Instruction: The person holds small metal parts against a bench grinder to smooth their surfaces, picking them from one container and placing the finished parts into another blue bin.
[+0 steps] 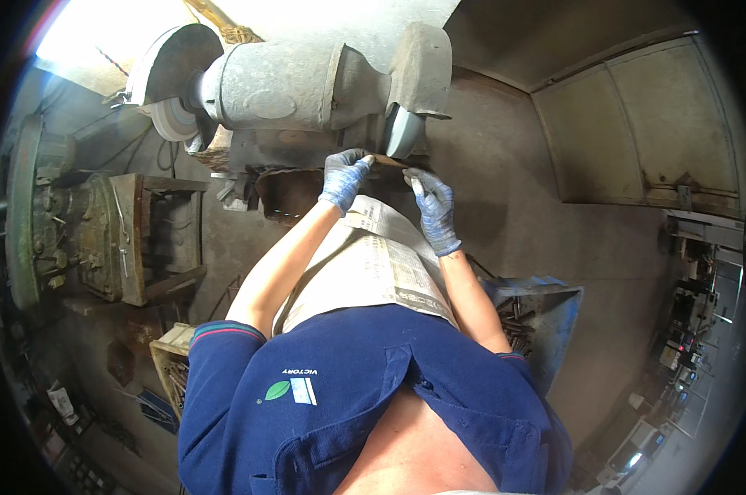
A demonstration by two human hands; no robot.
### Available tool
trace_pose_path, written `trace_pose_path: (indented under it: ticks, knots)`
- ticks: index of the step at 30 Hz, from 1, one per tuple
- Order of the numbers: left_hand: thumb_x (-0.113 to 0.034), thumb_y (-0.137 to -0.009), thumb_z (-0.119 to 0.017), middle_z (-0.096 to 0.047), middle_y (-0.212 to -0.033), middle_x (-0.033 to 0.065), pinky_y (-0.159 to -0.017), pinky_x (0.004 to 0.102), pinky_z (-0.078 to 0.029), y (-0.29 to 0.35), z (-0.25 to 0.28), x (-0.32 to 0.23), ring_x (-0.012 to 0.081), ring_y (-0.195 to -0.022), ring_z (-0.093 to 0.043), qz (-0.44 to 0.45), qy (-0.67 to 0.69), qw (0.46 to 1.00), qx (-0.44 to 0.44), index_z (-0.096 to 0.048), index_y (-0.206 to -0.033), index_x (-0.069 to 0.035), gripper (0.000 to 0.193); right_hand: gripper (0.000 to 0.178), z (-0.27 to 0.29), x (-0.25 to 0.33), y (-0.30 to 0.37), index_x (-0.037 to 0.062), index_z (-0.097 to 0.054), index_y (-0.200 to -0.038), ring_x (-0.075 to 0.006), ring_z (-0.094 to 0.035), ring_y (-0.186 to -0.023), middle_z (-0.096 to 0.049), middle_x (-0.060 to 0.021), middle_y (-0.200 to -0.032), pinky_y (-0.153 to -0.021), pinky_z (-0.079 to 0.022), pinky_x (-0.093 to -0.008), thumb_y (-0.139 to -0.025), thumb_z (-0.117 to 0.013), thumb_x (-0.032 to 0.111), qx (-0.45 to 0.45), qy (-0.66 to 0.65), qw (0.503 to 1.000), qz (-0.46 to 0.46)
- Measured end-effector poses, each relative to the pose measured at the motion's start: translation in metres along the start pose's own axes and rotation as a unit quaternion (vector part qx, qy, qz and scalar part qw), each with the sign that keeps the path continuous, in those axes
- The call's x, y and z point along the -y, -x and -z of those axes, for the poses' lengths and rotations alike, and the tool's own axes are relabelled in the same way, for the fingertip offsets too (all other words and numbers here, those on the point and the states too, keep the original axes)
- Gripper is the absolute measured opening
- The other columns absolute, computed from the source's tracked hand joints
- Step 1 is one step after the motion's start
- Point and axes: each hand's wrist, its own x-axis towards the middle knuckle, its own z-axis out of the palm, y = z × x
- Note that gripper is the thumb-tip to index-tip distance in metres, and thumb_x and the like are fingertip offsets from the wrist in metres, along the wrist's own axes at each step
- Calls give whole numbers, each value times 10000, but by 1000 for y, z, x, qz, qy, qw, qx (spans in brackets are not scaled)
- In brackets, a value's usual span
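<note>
A large grey bench grinder (278,87) stands in front of me. Its right grinding wheel (404,132) shows below a metal guard. Just under that wheel's lower edge, a thin brownish metal strip (391,162) spans between my hands. My left hand (345,176), in a blue-grey knit glove, pinches its left end. The right end sits at the fingertips of my gloved right hand (433,206), which look closed on it. The strip appears to touch the wheel or lie very close to it; I cannot tell which. Newspaper-like sheeting (364,268) covers my lap below the hands.
The grinder's left wheel (173,120) is partly guarded. To my right stands a blue-edged bin (554,318) with metal rods (515,326); another box of rods (173,363) is at my left. Machinery (92,235) stands far left, and a metal panel (628,124) at the right.
</note>
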Motion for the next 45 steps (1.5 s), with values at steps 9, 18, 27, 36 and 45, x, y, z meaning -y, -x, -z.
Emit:
trace_pose_path:
  ticks: [9, 18, 27, 36, 45]
  knots:
    - [-39, -854, -591, -653, -757, 79, -594, 264, -517, -5, -3, 7, 131, -640, -611, 12, 22, 1000, -1, -643, -862, 40, 95, 140, 4, 5, -1, -9, -664, -964, -150, -630, -867, -678, -94, -946, -796, -486, -269, -845, -612, 44, 18, 2, 1000, -25]
    - [-84, -867, -597, -657, -772, 65, -580, 232, -486, -7, 29, 5, 99, -651, -601, -51, -48, 997, -26, -643, -889, 2, 100, 219, -21, -1, 1, -39, -613, -1083, -191, -592, -1011, -631, -129, -1067, -916, -473, -317, -895, -542, 48, 56, -87, 993, -59]
    - [-46, -845, -623, -652, -834, 27, -641, 207, -471, 41, 36, -6, 59, -721, -560, -105, 14, 993, 53, -649, -973, 24, 149, 324, -12, 70, 38, 35, -632, -1115, -275, -518, -1150, -563, -160, -1193, -969, -407, -354, -796, -655, 91, 51, 86, 983, 152]
    - [-37, -850, -619, -666, -873, 75, -736, 224, -506, 88, 14, -21, 95, -786, -610, -77, 47, 977, 194, -628, -1027, 47, 196, 519, 13, 129, 99, 17, -601, -1149, -325, -560, -1095, -551, -177, -1200, -927, -457, -393, -731, -747, 288, 0, 283, 921, 267]
    - [-49, -862, -611, -663, -848, 72, -718, 245, -497, 115, -20, -23, 102, -769, -602, -66, 1, 955, 289, -626, -1006, 52, 177, 537, 50, 147, 141, 35, -579, -1184, -330, -548, -1104, -520, -169, -1228, -918, -467, -397, -743, -738, 298, -32, 319, 903, 285]
